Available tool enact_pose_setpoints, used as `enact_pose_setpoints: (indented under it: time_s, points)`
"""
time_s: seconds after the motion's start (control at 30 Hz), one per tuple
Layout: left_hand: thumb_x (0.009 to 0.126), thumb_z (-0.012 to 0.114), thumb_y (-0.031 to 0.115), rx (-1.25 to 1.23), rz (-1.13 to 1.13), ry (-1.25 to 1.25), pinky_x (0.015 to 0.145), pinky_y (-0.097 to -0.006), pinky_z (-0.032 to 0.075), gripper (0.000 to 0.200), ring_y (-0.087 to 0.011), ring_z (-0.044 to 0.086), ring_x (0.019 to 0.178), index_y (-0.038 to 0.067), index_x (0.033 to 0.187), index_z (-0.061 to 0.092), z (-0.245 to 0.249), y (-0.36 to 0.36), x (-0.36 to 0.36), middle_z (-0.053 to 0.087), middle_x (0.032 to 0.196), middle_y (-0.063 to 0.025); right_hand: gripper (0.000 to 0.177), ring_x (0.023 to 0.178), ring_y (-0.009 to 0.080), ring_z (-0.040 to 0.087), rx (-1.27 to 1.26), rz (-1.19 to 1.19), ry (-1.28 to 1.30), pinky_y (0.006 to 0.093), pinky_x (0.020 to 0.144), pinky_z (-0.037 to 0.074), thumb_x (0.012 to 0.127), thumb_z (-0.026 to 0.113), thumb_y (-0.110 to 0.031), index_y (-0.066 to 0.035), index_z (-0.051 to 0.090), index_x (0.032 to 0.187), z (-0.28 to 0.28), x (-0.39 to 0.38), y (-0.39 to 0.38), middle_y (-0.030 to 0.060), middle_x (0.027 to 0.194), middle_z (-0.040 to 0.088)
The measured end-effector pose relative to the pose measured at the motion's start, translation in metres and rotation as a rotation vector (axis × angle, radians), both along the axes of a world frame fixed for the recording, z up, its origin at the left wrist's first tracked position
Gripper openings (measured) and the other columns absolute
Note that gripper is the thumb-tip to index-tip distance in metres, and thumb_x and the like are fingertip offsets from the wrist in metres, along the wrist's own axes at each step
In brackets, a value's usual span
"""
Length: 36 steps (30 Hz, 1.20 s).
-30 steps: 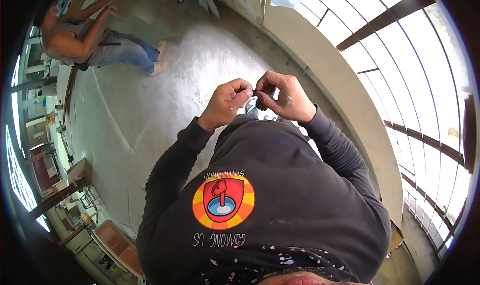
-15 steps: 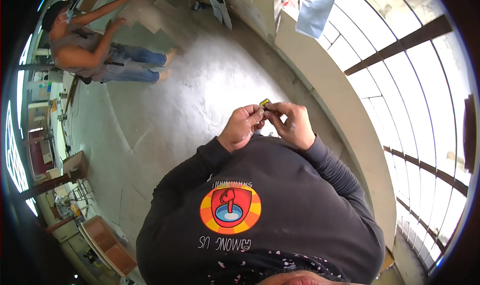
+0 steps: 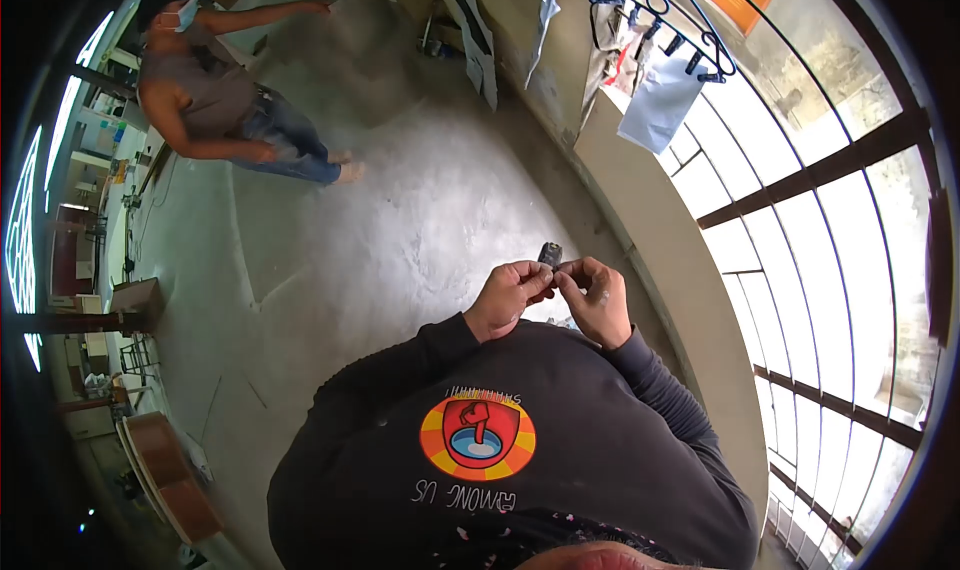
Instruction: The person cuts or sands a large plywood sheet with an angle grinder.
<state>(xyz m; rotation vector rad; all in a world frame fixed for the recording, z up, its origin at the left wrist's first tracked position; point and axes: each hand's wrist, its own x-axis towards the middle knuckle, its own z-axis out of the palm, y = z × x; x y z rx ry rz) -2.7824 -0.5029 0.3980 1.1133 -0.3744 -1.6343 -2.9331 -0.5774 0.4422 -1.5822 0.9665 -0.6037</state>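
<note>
In front of my chest, both hands meet at a small dark block-like object (image 3: 550, 254), whose exact kind I cannot make out. My left hand (image 3: 506, 300) is closed, with thumb and fingers pinching its lower end from the left. From the right, my right hand (image 3: 598, 304) pinches at the same end, its fingertips almost touching the left ones. The object's upper part sticks out above the fingertips, and the fingers hide the rest. Greyish smudges mark the skin of my right hand.
A masked person (image 3: 215, 95) stands at upper left, one arm stretched out. To the right, a low wall (image 3: 690, 270) runs below a barred window (image 3: 830, 300). Clips hang from a black metal rack (image 3: 660, 15) with a pale sheet (image 3: 660, 100). Brown furniture (image 3: 170, 475) stands at lower left.
The object has turned in my fingers: a yellow face showed before, now a dark one does. My view has shifted, and the other person has lowered one arm.
</note>
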Motion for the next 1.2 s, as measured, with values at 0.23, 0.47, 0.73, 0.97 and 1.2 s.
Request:
enact_pose_setpoints:
  time_s: [0.23, 0.47, 0.73, 0.97, 1.2]
  points:
    - [0.092, 0.057, 0.016, -0.120, -0.056, -0.271, 0.071, -0.0248, 0.048, 0.017, -0.0101, 0.057, 0.074, 0.000, 0.091, 0.061, -0.012, 0.003, -0.003, 0.063, 0.082, -0.0045, 0.017, 0.069, 0.0112, 0.060, 0.179, 0.051, -0.190, 0.0263, 0.064, 0.048, 0.090, 0.054, -0.010, 0.005, 0.056, 0.084, -0.035, -0.003, 0.002, 0.0070, 0.074, 0.062]
    - [0.090, 0.059, 0.012, -0.273, -0.170, -0.621, 0.067, -0.0242, 0.046, 0.015, -0.0079, 0.055, 0.071, -0.001, 0.085, 0.059, 0.002, 0.001, 0.001, 0.060, 0.074, -0.0030, 0.015, 0.075, 0.0110, 0.051, 0.201, 0.126, -0.307, 0.0259, 0.072, 0.044, 0.095, 0.046, -0.011, -0.002, 0.046, 0.082, -0.059, -0.005, 0.009, 0.0033, 0.079, 0.052]
    - [0.089, 0.059, 0.012, -0.294, -0.155, -0.651, 0.069, -0.0247, 0.047, 0.014, -0.0086, 0.056, 0.074, -0.002, 0.086, 0.060, 0.006, 0.007, 0.002, 0.062, 0.077, -0.0035, 0.014, 0.076, 0.0129, 0.053, 0.254, 0.130, -0.326, 0.0265, 0.074, 0.045, 0.096, 0.041, -0.009, -0.002, 0.046, 0.084, -0.064, -0.005, 0.010, 0.0053, 0.083, 0.053]
    - [0.088, 0.057, 0.008, -0.325, -0.293, -0.575, 0.068, -0.0258, 0.045, 0.011, -0.0086, 0.052, 0.070, 0.000, 0.081, 0.059, 0.014, 0.013, 0.008, 0.059, 0.073, -0.0025, 0.013, 0.078, 0.0118, 0.051, 0.259, 0.151, -0.363, 0.0256, 0.074, 0.043, 0.095, 0.042, -0.009, -0.001, 0.049, 0.089, -0.061, -0.012, 0.019, 0.0049, 0.084, 0.054]
    - [0.092, 0.054, 0.013, -0.379, -0.359, -0.587, 0.072, -0.0259, 0.044, 0.012, -0.0082, 0.051, 0.075, 0.002, 0.086, 0.056, 0.015, 0.021, 0.009, 0.058, 0.077, -0.0017, 0.009, 0.073, 0.0091, 0.046, 0.172, 0.176, -0.235, 0.0244, 0.068, 0.042, 0.093, 0.042, -0.006, -0.002, 0.047, 0.087, -0.060, -0.018, 0.019, 0.0018, 0.078, 0.049]
